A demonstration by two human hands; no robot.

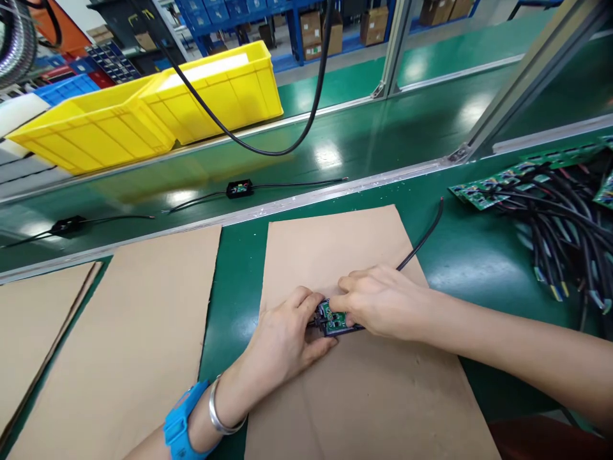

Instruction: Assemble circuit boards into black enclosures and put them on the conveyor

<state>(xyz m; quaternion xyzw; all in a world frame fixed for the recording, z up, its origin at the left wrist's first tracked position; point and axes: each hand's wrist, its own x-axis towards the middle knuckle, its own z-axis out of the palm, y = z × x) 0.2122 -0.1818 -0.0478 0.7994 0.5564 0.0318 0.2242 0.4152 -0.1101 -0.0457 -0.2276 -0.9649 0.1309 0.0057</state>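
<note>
A small green circuit board [334, 319] sits in a shallow black plastic case [338, 333] on a cardboard sheet [330, 249]. My left hand [290, 329] grips the left end of the case, thumb on the near side and fingers on the far side. My right hand [378, 301] is closed over the right part of the board, its fingertips pressing down there and covering that end. A black cable [424, 240] comes out from behind my right hand and points away to the upper right.
Boards with bundled black cables [567, 223] lie at the right. More cardboard [148, 306] covers the left. Beyond the metal rail [330, 188], cased boards with leads [239, 188] lie on the green surface. Yellow bins [215, 96] stand behind, and a black cable loop [282, 152] hangs down.
</note>
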